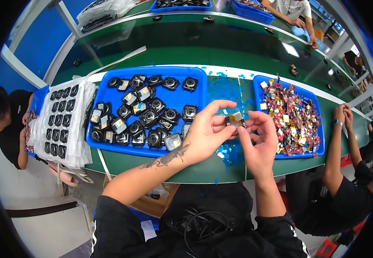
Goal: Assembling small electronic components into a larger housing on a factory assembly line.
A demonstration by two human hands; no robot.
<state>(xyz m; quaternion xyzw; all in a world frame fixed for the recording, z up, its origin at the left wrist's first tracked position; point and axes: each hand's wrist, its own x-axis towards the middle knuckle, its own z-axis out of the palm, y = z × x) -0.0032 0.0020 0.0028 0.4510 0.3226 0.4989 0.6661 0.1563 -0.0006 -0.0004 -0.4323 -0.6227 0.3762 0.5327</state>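
Note:
Both my hands meet above the green table, just right of the left tray. My left hand (pixel 208 134) is closed around a small dark watch case (pixel 228 121). A pale square part with a gold-coloured edge (pixel 237 116) shows at the case's right side. My right hand (pixel 260 142) has curled fingers, with thumb and fingertips at the right edge of the case and the pale part. What exactly those fingertips pinch is hidden. Left of my hands, a blue tray (pixel 147 74) holds many black watch cases, some with pale square parts on them.
To the right stands a blue tray (pixel 322 148) heaped with small red, yellow and white parts. Blue film scraps (pixel 227 157) litter the table between the trays. White sheets (pixel 53 120) with rows of watch cases lie at left. Behind runs a green conveyor (pixel 186 49). Other people sit around.

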